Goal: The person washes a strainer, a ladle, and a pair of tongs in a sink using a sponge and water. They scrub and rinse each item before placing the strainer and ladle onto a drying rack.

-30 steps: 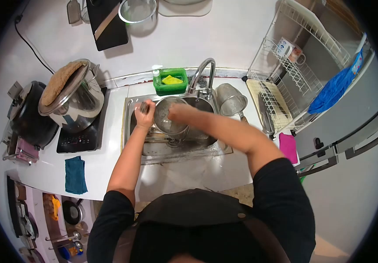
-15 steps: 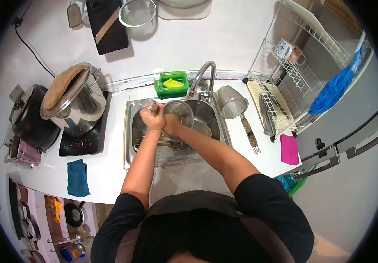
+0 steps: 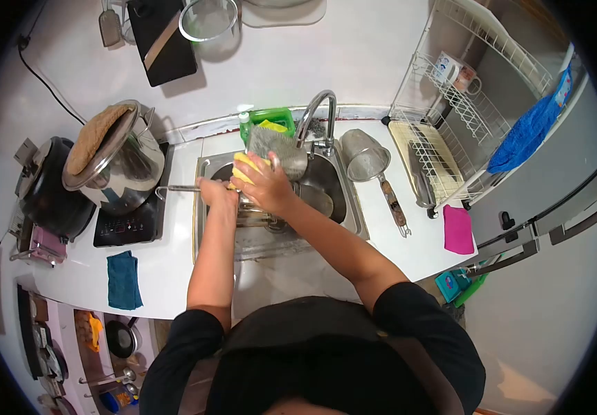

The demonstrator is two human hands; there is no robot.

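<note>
My left hand (image 3: 218, 194) is closed around the handle (image 3: 182, 187) of a deep mesh strainer, and the handle's hooked end sticks out to the left. Over the sink (image 3: 257, 247), the strainer's mesh basket (image 3: 281, 151) is tipped on its side, bottom towards the wall. My right hand (image 3: 265, 185) grips a yellow sponge (image 3: 248, 168) and presses it against the strainer near its rim. Below the hands, metal utensils (image 3: 315, 200) lie in the sink, partly hidden by my arms.
A faucet (image 3: 322, 114) rises behind the sink beside a green basin (image 3: 264, 116). Another mesh strainer (image 3: 365, 155) lies to the right, near a wire dish rack (image 3: 450, 162). On the left are a steel pot (image 3: 127, 162) on an induction cooker (image 3: 129, 227) and a teal cloth (image 3: 124, 280).
The strainer has turned from mouth towards me to lying sideways, its handle now pointing left. My right hand has come from the strainer's mouth to its outside, and the sponge now shows.
</note>
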